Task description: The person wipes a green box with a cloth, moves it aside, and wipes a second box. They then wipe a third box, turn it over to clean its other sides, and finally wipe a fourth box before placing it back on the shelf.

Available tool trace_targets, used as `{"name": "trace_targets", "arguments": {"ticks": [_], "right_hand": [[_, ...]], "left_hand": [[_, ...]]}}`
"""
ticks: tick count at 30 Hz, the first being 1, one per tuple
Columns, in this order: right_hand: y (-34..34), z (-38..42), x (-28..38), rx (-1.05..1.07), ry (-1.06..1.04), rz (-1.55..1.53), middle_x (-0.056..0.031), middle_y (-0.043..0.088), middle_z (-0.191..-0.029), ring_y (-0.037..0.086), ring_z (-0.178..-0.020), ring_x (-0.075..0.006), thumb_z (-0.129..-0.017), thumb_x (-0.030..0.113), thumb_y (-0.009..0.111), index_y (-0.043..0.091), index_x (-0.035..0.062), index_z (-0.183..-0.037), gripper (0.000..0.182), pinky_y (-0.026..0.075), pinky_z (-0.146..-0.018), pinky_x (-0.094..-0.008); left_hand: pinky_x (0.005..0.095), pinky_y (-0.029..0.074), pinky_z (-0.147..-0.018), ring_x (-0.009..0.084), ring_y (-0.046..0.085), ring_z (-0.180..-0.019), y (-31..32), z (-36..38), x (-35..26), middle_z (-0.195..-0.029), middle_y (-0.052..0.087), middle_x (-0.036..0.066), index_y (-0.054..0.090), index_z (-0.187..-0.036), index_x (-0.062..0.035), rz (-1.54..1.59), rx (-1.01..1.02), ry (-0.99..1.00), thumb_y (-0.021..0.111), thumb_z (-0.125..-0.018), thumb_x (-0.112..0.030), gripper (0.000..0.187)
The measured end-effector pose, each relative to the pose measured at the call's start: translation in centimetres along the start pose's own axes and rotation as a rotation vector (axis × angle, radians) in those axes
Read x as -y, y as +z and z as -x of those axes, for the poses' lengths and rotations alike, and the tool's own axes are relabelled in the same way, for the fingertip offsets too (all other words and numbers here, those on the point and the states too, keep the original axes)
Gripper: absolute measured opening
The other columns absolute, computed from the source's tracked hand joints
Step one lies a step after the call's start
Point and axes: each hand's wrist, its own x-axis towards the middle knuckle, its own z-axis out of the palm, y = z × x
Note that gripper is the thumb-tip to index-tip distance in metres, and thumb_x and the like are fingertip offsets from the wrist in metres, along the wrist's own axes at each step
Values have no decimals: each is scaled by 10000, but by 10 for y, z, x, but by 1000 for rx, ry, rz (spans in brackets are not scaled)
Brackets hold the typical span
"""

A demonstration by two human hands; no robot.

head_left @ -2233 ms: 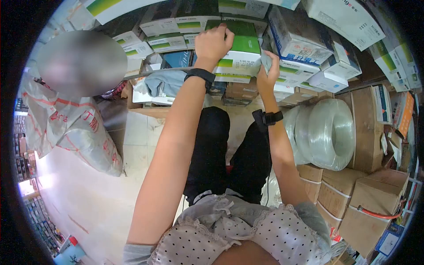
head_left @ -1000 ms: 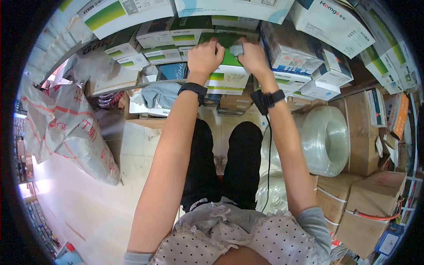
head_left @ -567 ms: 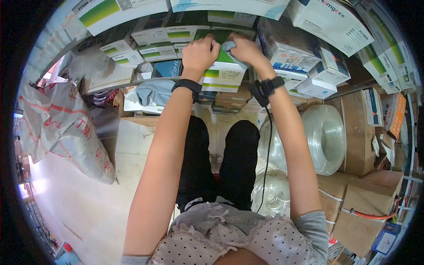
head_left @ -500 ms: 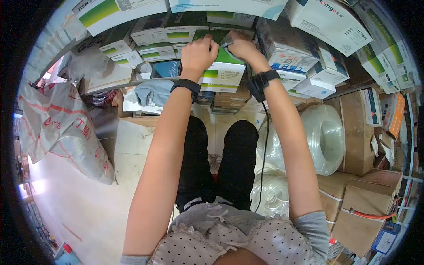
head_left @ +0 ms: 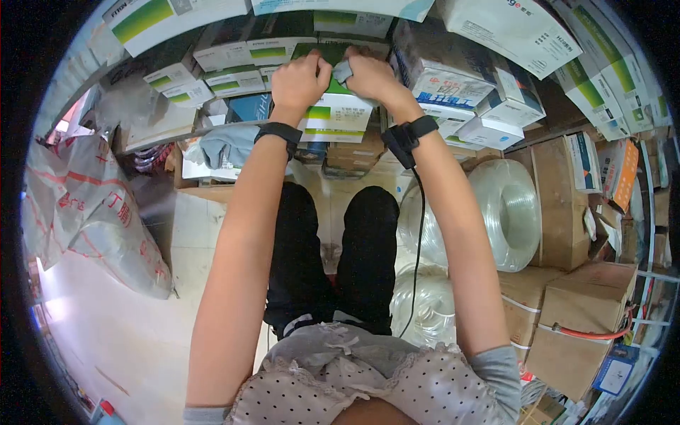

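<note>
Head view, green box: here it sits, a white cardboard box with a green top [head_left: 343, 112], straight ahead under both hands, among stacked white-and-green cartons [head_left: 232, 83].
Left hand: the left hand [head_left: 299, 79] is on the left side of that green top, fingers curled, thumb up; whether this grip grasps the box, I cannot tell.
Right hand: now the right hand [head_left: 371, 76], its grip clenched on a small grey-blue cloth [head_left: 342, 71], right over the top of the box, just beside the left.
Wrists: a black strap on each, and from the right one a thin black cable [head_left: 419, 241] hangs down.
To the right: a big box with blue lettering [head_left: 448, 78] stands near the right hand; lower down, coils of clear plastic tubing [head_left: 489, 212] beside brown cardboard cartons [head_left: 575, 312].
To the left: a translucent white bag with red print [head_left: 106, 212] slumps on the pale floor [head_left: 142, 333].
</note>
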Motion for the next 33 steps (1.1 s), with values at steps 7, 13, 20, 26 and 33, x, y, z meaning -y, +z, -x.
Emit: {"name": "trace_targets", "arguments": {"ticks": [7, 13, 20, 26, 33], "right_hand": [[2, 4, 18, 42, -149, 89, -235, 547, -1103, 549, -993, -366, -690, 177, 555, 486, -4, -1101, 455, 442, -841, -430], [13, -38, 7, 122, -29, -21, -252, 454, -1230, 464, -1125, -369, -806, 280, 474, 375, -8, -1270, 555, 392, -930, -402], [10, -41, 6, 193, -56, -175, -259, 459, -1223, 462, -1133, -359, -815, 276, 467, 375, -20, -1256, 540, 355, -966, -384], [14, -29, 15, -20, -19, -23, -257, 424, -1251, 425, -1153, -384, -807, 343, 469, 429, -3, -1199, 523, 350, -967, -420], [24, -24, 15, -104, 32, -73, -214, 539, -1094, 479, -1067, -357, -837, 340, 429, 506, 42, -1054, 377, 371, -899, -416]], "left_hand": [[423, 485, -537, 323, 600, -587, -1, 1, 0, -694, 623, 138, 595, -770, -92, 3, 6, -11, 475, -800, -291, 234], [430, 482, -543, 328, 603, -591, -3, 0, -1, -688, 623, 140, 588, -749, -89, -16, 29, -20, 477, -803, -327, 269], [424, 480, -533, 329, 601, -594, -10, -1, -4, -667, 613, 141, 588, -751, -77, -5, 16, -20, 468, -822, -381, 334], [401, 484, -517, 289, 603, -561, -5, -1, -1, -635, 608, 124, 591, -751, -79, 37, -15, -14, 483, -800, -327, 275], [389, 484, -513, 295, 595, -535, -10, -1, -2, -591, 594, 125, 580, -723, -73, 44, -42, -9, 510, -781, -319, 263]]}}
